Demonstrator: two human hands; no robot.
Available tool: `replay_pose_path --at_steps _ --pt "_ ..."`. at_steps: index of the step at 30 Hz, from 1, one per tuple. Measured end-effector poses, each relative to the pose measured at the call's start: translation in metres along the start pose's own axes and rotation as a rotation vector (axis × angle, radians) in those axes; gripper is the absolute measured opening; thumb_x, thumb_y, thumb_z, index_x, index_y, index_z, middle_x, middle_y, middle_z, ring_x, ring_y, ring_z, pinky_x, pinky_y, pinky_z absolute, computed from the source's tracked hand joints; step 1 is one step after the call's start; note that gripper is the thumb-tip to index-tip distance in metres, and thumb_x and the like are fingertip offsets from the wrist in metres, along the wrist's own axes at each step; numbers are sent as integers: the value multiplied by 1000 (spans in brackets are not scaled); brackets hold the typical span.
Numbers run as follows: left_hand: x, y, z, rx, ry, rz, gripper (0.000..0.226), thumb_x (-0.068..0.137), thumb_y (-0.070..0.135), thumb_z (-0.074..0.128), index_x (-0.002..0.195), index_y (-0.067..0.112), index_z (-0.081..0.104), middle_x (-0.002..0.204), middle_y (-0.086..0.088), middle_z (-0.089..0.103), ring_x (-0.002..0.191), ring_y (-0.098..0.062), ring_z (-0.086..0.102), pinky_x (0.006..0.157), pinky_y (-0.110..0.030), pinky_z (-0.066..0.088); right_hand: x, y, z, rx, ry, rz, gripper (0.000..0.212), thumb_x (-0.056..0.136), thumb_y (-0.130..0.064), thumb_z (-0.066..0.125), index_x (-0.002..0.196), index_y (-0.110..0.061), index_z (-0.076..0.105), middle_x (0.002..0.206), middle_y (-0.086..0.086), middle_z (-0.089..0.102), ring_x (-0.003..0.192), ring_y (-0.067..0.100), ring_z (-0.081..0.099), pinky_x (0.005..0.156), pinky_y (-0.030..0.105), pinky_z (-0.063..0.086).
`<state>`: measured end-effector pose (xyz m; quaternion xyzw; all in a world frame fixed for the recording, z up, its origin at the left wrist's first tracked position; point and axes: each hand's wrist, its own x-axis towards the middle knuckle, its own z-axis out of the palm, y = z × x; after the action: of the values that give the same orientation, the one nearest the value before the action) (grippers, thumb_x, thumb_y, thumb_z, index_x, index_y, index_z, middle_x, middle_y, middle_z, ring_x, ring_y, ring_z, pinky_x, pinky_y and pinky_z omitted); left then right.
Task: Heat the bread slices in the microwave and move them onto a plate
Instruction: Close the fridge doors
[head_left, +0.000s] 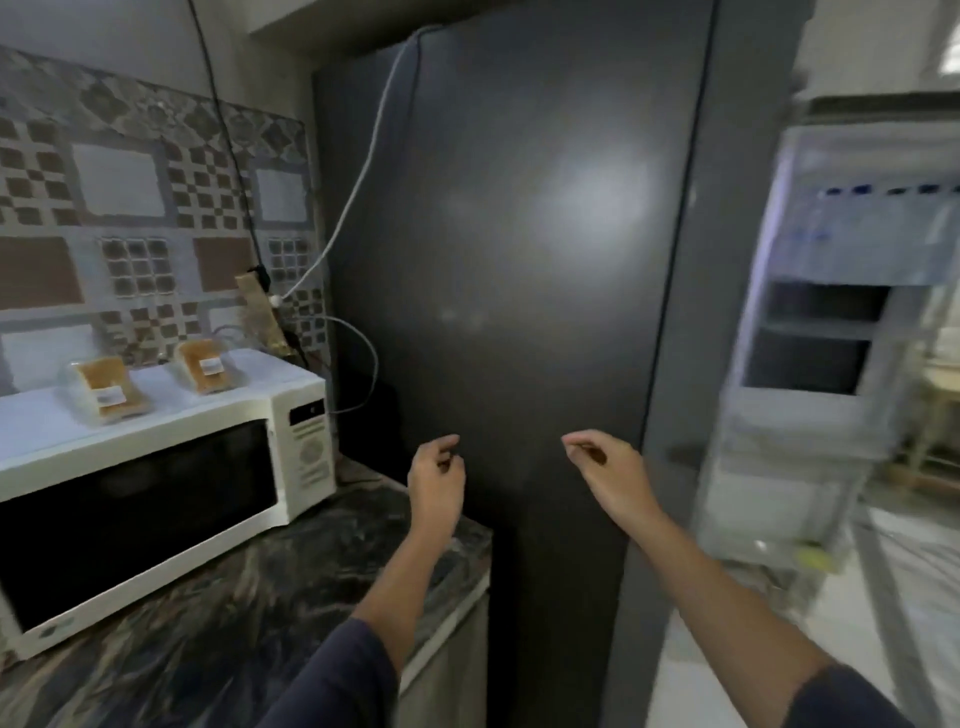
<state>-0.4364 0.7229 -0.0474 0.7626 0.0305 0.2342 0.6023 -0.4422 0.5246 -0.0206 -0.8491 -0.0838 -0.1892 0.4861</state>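
Note:
A white microwave (156, 499) with a dark, closed door stands on the dark marbled counter (249, 639) at the left. Two clear packs of bread lie on its top, one (106, 392) at the left and one (205, 364) further right. My left hand (436, 480) hangs in the air to the right of the microwave, fingers loosely curled, holding nothing. My right hand (605, 475) is raised beside it in front of the dark fridge side (519, 260), fingers also loosely curled and empty. No plate shows.
The tall dark fridge fills the middle. Its door (831, 338) stands open at the right, blurred, with shelves. Cables (353, 197) run down the patterned tiled wall behind the microwave. Pale floor lies at the lower right.

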Motion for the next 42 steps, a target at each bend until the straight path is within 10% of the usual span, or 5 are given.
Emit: replay_pose_path --at_steps 6,23,42 --pt "-55 55 134 -81 -323 91 29 94 8 47 122 12 55 118 1 50 103 -7 49 90 -20 39 -40 56 -140 -54 243 123 17 89 -4 57 100 -6 70 95 3 65 91 15 59 71 0 41" --pt "-172 106 429 -167 -680 118 31 90 3 47 119 8 56 123 -8 56 113 -21 51 90 -25 40 -148 207 -401 -202 600 489 18 91 -8 53 103 -8 68 95 3 63 88 16 56 77 27 45" --pt "24 116 799 -156 -830 211 31 89 3 46 117 7 57 119 -9 59 111 -22 54 88 -24 41 146 441 -526 -86 766 533 22 89 -6 53 106 -5 67 101 8 66 89 17 57 75 28 41"
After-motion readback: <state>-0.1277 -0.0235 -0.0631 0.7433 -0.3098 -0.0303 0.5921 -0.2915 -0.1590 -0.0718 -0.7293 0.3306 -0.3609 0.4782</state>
